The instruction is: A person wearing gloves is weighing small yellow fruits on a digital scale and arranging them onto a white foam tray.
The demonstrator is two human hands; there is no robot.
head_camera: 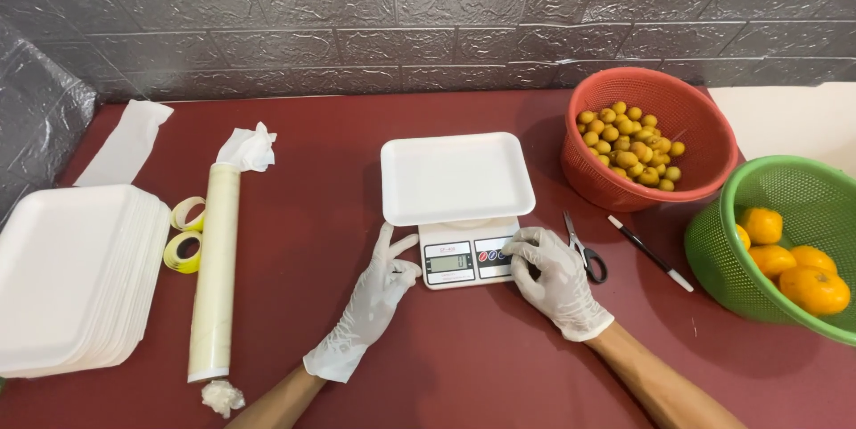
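head view: looking straight down at a dark red table (464, 367), both hands gloved in white
right hand (555, 276): not gripping anything, fingers curled with the tips on the front panel of the kitchen scale (465, 261), right by its buttons
left hand (379, 291): flat and open, resting on the table against the scale's left edge, holds nothing
scale: sits centre of the table, empty white foam tray (456, 177) on its platform
step: looks to me like setting up the scale with the bare tray on it, no fruit loaded yet
next move: probably wants a light, steady press so the tray doesn't shift
nearby: scissors (584, 252) and a pen (651, 253) just right of the scale
further out: red basket (700, 139) of small yellow fruit, green basket (713, 251) of oranges, tray stack (67, 277) and wrap roll (217, 268) on the left
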